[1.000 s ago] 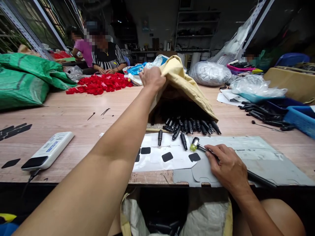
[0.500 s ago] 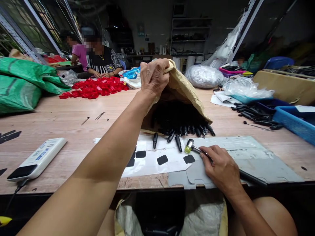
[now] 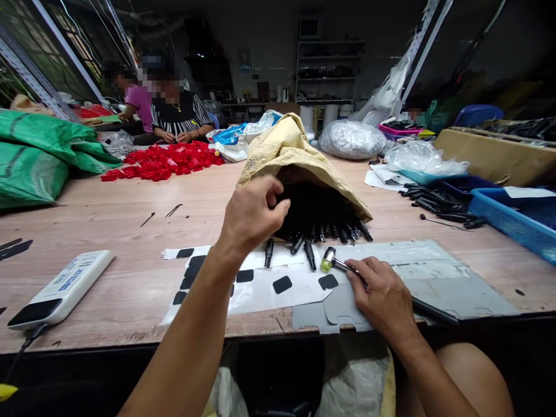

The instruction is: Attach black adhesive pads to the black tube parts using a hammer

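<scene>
My left hand [image 3: 256,211] is in front of the mouth of a tan woven sack [image 3: 299,145], fingers apart and curled, with nothing seen in them. The sack lies on its side, and many black rod-shaped parts [image 3: 339,229] stick out of its opening. A few black parts [image 3: 310,255] lie loose before it. My right hand [image 3: 382,289] is wrapped round the handle of a small mallet [image 3: 330,259] with a metal head and a yellow-green tip, resting low over a grey board [image 3: 417,278]. Beside it, a white sheet [image 3: 260,292] carries black rounded pads [image 3: 282,284].
A white power bank [image 3: 65,286] with a cable lies at left. Behind are a red heap of parts [image 3: 163,162], green sacks [image 3: 47,156] and two people. On the right stand a blue tray [image 3: 516,220], black parts [image 3: 438,202] and a cardboard box [image 3: 495,153].
My left hand has let go of the sack's upper edge and come down toward me. The sack's top has sagged. My right hand still holds the mallet.
</scene>
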The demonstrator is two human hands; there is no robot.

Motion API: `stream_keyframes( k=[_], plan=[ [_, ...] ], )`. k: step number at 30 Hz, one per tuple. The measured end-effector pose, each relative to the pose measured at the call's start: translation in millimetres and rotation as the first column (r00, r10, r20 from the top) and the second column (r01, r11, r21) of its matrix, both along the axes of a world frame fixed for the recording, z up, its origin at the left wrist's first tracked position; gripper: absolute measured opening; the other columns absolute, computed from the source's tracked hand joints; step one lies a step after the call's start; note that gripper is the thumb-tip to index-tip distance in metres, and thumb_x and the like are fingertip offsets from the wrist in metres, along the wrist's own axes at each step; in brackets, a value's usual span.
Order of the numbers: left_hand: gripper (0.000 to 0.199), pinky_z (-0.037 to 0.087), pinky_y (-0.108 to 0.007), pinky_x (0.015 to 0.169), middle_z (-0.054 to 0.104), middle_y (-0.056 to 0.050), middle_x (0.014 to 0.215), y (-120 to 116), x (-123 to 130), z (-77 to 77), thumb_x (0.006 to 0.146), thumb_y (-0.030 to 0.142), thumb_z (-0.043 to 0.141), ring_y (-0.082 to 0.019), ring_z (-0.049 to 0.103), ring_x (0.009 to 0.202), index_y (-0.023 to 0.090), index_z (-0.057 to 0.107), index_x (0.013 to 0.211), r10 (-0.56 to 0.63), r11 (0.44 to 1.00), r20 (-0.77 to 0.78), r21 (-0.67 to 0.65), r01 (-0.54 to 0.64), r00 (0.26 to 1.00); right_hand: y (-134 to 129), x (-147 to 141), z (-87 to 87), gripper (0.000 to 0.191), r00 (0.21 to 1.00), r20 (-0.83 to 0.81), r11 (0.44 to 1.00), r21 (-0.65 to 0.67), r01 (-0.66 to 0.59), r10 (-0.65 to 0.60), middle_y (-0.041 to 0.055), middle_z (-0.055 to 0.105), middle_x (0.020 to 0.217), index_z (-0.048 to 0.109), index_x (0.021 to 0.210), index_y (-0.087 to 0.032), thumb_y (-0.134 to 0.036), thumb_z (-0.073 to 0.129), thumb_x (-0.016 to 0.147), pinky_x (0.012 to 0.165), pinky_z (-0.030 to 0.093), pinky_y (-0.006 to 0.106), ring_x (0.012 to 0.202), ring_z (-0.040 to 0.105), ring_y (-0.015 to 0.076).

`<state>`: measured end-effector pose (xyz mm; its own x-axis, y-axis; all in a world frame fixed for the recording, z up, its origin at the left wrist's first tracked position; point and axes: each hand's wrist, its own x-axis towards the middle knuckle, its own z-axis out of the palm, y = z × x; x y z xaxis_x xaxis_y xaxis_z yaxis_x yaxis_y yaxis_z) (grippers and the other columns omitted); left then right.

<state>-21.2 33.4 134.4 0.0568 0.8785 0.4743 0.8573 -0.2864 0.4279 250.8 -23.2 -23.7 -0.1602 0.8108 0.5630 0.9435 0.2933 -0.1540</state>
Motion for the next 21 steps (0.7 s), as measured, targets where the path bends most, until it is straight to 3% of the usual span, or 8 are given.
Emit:
stream_keyframes(
  k=[2, 5, 8, 11, 14, 18, 21],
  plan=[
    [0.019, 0.049, -0.033, 0.069, 0.070, -0.003, 0.084, -10.8, -4.1, -26.2, 0.087, 0.043, 0.064, -0.023, 0.064, 0.080, 0.024, 0.067, 0.088, 0.083, 0.984, -0.029, -0.156, -0.086, 0.996, 0.0, -0.1, -0.2, 0.021, 1.000, 0.002, 1.000, 0.001, 0.000, 0.000, 0.0035, 0.064, 0.092, 0.068, 0.112, -0.026, -0.028, 0.054, 0.096, 0.078, 0.041, 0.034, 0.088, 0.055, 0.0209],
    [0.028, 0.047, -0.036, 0.066, 0.071, -0.006, 0.081, -13.2, -10.6, -65.7, 0.085, 0.051, 0.063, -0.028, 0.067, 0.080, 0.024, 0.064, 0.077, 0.217, 0.906, -0.153, -0.335, -0.257, 0.964, 0.2, -0.3, -0.3, 0.021, 1.000, -0.005, 1.000, 0.005, -0.007, 0.007, 0.0036, 0.064, 0.093, 0.068, 0.112, -0.026, -0.028, 0.054, 0.096, 0.079, 0.041, 0.034, 0.088, 0.055, 0.0209],
    [0.024, 0.047, -0.037, 0.068, 0.073, -0.010, 0.090, -12.0, -18.3, -89.5, 0.084, 0.047, 0.063, -0.032, 0.068, 0.088, 0.023, 0.064, 0.080, 0.185, 0.850, -0.228, -0.450, -0.272, 0.956, 0.4, -0.5, -0.2, 0.021, 1.000, -0.014, 1.000, 0.014, -0.015, 0.016, 0.0043, 0.064, 0.093, 0.067, 0.112, -0.025, -0.028, 0.053, 0.096, 0.079, 0.041, 0.034, 0.089, 0.055, 0.0209],
    [0.015, 0.046, -0.036, 0.073, 0.072, -0.009, 0.100, -20.7, -23.7, -95.8, 0.087, 0.037, 0.060, -0.030, 0.066, 0.094, 0.023, 0.064, 0.087, 0.096, 0.887, -0.197, -0.428, -0.174, 0.976, 0.1, -1.2, 0.2, 0.021, 1.000, -0.013, 1.000, 0.006, -0.013, 0.014, 0.0044, 0.065, 0.094, 0.067, 0.112, -0.025, -0.027, 0.053, 0.097, 0.080, 0.042, 0.034, 0.089, 0.056, 0.0210],
    [0.015, 0.046, -0.035, 0.078, 0.070, -0.006, 0.100, -40.1, -17.8, -96.4, 0.090, 0.037, 0.058, -0.026, 0.063, 0.095, 0.024, 0.065, 0.094, -0.065, 0.917, -0.076, -0.399, 0.029, 0.995, -0.2, -1.8, 0.1, 0.021, 1.000, -0.010, 1.000, -0.017, -0.009, 0.009, 0.0041, 0.065, 0.094, 0.067, 0.112, -0.025, -0.026, 0.052, 0.098, 0.082, 0.043, 0.034, 0.090, 0.056, 0.0211],
    [0.009, 0.045, -0.035, 0.081, 0.067, -0.003, 0.096, -61.6, 6.0, -105.5, 0.088, 0.032, 0.064, -0.024, 0.060, 0.095, 0.026, 0.066, 0.094, -0.315, 0.867, 0.095, -0.375, 0.328, 0.944, -0.6, -0.5, 1.1, 0.022, 1.000, -0.014, 1.000, -0.021, -0.012, 0.012, 0.0043, 0.065, 0.094, 0.067, 0.114, -0.024, -0.025, 0.051, 0.099, 0.082, 0.045, 0.034, 0.091, 0.058, 0.0210],
    [0.009, 0.045, -0.037, 0.085, 0.067, -0.003, 0.094, -64.1, 18.1, -115.8, 0.084, 0.028, 0.068, -0.024, 0.058, 0.096, 0.026, 0.066, 0.093, -0.334, 0.864, 0.186, -0.332, 0.379, 0.924, -4.3, 0.3, 7.4, 0.025, 0.999, -0.038, 1.000, -0.002, -0.021, 0.021, 0.0050, 0.065, 0.094, 0.067, 0.116, -0.023, -0.024, 0.048, 0.100, 0.083, 0.047, 0.034, 0.093, 0.059, 0.0213]
  ],
)
